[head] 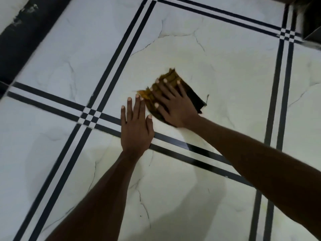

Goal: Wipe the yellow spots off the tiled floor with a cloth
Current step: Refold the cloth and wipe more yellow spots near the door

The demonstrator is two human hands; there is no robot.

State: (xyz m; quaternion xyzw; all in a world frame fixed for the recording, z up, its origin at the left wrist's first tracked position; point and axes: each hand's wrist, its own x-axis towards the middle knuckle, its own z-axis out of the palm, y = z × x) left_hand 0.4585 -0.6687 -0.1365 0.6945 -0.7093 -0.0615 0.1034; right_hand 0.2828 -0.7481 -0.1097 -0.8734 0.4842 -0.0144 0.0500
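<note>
Head view: right hand [175, 105] flat on cloth [192, 94]

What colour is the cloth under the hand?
In the head view, the cloth is dark, nearly black, stained yellow-brown where the right hand presses it.

Top L corner: a wide black strip [19, 40] runs slanted, low L to up R. It has white scuff marks [26, 12] near its top end, all blurry. Past it, a bit of white wall [7, 4]. Top R corner: a dark, boxy thing [311, 20] w/ a grey side & brown top. Can't tell what it is.
</note>
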